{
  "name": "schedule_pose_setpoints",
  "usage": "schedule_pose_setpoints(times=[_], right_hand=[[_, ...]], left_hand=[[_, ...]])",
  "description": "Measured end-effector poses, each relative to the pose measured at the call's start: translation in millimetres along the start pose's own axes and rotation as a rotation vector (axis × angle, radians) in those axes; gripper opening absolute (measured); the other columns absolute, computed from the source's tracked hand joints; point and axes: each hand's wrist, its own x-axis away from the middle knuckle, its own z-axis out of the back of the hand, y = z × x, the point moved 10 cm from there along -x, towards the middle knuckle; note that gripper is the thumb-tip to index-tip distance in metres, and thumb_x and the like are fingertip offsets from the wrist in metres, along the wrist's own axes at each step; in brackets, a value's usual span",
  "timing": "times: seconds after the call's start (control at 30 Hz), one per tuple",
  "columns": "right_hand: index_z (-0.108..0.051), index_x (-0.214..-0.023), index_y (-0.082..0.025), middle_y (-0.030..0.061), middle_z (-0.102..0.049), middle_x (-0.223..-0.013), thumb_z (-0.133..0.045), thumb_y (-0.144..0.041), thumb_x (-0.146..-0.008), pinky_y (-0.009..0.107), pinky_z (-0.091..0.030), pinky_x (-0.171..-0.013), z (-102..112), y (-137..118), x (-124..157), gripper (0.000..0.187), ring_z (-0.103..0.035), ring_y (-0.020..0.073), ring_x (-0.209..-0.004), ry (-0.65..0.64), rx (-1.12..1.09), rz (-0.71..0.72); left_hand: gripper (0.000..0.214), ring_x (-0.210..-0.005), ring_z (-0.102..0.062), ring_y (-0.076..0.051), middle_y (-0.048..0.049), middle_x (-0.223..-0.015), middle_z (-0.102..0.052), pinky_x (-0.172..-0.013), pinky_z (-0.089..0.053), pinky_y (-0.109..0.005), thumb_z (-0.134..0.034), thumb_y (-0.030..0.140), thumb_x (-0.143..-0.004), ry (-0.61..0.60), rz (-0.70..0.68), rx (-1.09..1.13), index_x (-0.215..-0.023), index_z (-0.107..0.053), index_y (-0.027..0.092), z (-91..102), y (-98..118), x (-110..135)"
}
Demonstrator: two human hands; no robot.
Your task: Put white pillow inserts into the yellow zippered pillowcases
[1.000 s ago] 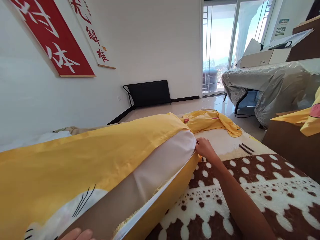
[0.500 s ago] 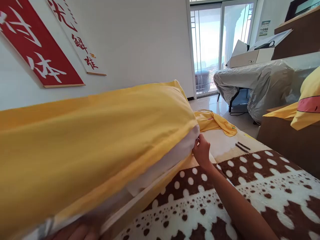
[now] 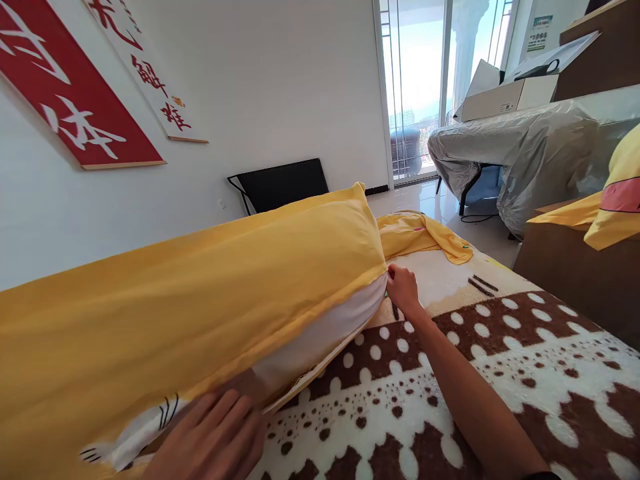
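Note:
A long yellow cover (image 3: 240, 273) lies across the left half of the view, partly over a white inner cushion (image 3: 325, 327). The cushion shows through the cover's open near side. My right hand (image 3: 403, 287) pinches the edge of the cover at the right end of this opening. Lower down, my left hand (image 3: 210, 433) is closed at the opening's edge, its fingers curled and their tips hidden. Beside it on the cover is a white printed patch (image 3: 140, 430) with dark lines.
Beneath lies a brown-and-white patterned plush blanket (image 3: 450, 373). Another yellow cloth (image 3: 425, 233) rests beyond the cover's end. On the right are a cardboard box (image 3: 565, 280) with yellow fabric (image 3: 620, 193) on it and plastic-wrapped furniture (image 3: 540, 160). A black chair (image 3: 285, 187) stands by the wall.
The cover and cushion have dropped lower, bringing the black chair into sight. My left hand has moved up and right into clear view. My right hand still holds the corner.

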Motion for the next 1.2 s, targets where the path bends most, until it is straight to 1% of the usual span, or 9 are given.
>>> schedule_pose_setpoints(times=[0.13, 0.2, 0.3, 0.4, 0.57, 0.73, 0.93, 1.07, 1.2], right_hand=[[-0.061, -0.068, -0.015, 0.0058, -0.065, -0.071, -0.041, -0.019, -0.079, 0.025, -0.025, -0.056, 7.0, -10.1, 1.4, 0.023, -0.046, 0.0124, -0.06, 0.041, -0.088, 0.053], [-0.059, -0.066, -0.016, 0.0032, -0.063, -0.066, -0.04, -0.02, -0.079, 0.024, -0.026, -0.055, 13.6, -15.1, 2.8, 0.024, -0.043, 0.0113, -0.058, 0.061, -0.129, 0.087], [-0.054, -0.061, -0.017, -0.0002, -0.057, -0.059, -0.04, -0.025, -0.08, 0.023, -0.028, -0.055, 26.4, -20.2, 3.3, 0.025, -0.041, 0.0103, -0.055, 0.084, -0.181, 0.139], [-0.05, -0.058, -0.018, -0.0018, -0.052, -0.056, -0.04, -0.03, -0.082, 0.023, -0.029, -0.055, 39.7, -19.7, 1.4, 0.028, -0.04, 0.0104, -0.054, 0.116, -0.214, 0.169], [-0.045, -0.053, -0.019, -0.0038, -0.043, -0.047, -0.047, -0.034, -0.08, 0.024, -0.028, -0.053, 48.3, -16.3, 0.7, 0.032, -0.036, 0.01, -0.05, 0.121, -0.315, 0.161], [-0.045, -0.052, -0.019, -0.0049, -0.042, -0.044, -0.051, -0.037, -0.078, 0.023, -0.029, -0.05, 40.2, -29.0, 7.7, 0.033, -0.037, 0.009, -0.047, 0.023, -0.545, 0.202], [-0.046, -0.054, -0.019, -0.0056, -0.042, -0.047, -0.056, -0.039, -0.077, 0.022, -0.03, -0.046, 25.3, -39.5, 11.5, 0.032, -0.038, 0.0078, -0.045, -0.112, -0.826, 0.225], [-0.046, -0.055, -0.019, -0.0059, -0.04, -0.048, -0.058, -0.039, -0.077, 0.021, -0.031, -0.044, 23.8, -48.8, 18.3, 0.032, -0.037, 0.0073, -0.045, -0.155, -0.867, 0.238], [-0.046, -0.055, -0.019, -0.0061, -0.04, -0.049, -0.059, -0.039, -0.077, 0.021, -0.031, -0.043, 29.8, -63.9, 31.6, 0.032, -0.039, 0.0072, -0.044, -0.194, -0.891, 0.248]], left_hand=[[0.025, -0.102, -0.057, -0.024, -0.0107, -0.106, -0.066, -0.086, -0.045, -0.037, -0.044, 0.01, -0.083, -0.046, -0.262, 0.032, -0.087, -0.068, 0.015, -26.7, 60.1, -75.5], [0.023, -0.102, -0.057, -0.023, -0.0122, -0.107, -0.065, -0.089, -0.045, -0.036, -0.044, 0.012, -0.086, -0.025, -0.377, 0.012, -0.087, -0.067, 0.013, -41.9, 81.7, -116.5], [0.025, -0.102, -0.058, -0.025, -0.0155, -0.105, -0.064, -0.096, -0.041, -0.038, -0.041, 0.011, -0.088, -0.047, -0.372, -0.053, -0.095, -0.064, 0.007, -70.0, 85.8, -172.2], [0.025, -0.096, -0.06, -0.026, -0.0162, -0.1, -0.065, -0.088, -0.044, -0.039, -0.039, 0.011, -0.088, -0.158, -0.297, -0.062, -0.101, -0.06, 0.006, -95.5, 71.0, -201.1], [0.024, -0.078, -0.061, -0.022, -0.0108, -0.084, -0.066, -0.074, -0.043, -0.036, -0.035, 0.009, -0.089, -0.349, -0.185, 0.056, -0.102, -0.056, 0.01, -113.8, 36.4, -198.0], [0.018, -0.091, -0.058, -0.021, -0.0056, -0.096, -0.067, -0.08, -0.039, -0.038, -0.046, 0.012, -0.086, -0.474, -0.27, 0.149, -0.088, -0.063, 0.017, -134.3, 27.1, -190.4], [0.02, -0.099, -0.055, -0.023, -0.0108, -0.107, -0.063, -0.078, -0.038, -0.037, -0.044, 0.014, -0.088, -0.366, -0.444, 0.115, -0.092, -0.064, 0.014, -148.2, 35.4, -193.3], [0.023, -0.092, -0.057, -0.022, -0.0109, -0.103, -0.064, -0.076, -0.039, -0.036, -0.04, 0.013, -0.09, -0.291, -0.455, 0.062, -0.096, -0.063, 0.013, -156.0, 29.3, -187.3], [0.025, -0.099, -0.055, -0.022, -0.0092, -0.107, -0.063, -0.081, -0.039, -0.036, -0.038, 0.014, -0.092, -0.251, -0.489, 0.058, -0.101, -0.062, 0.017, -160.7, 20.8, -176.2]])
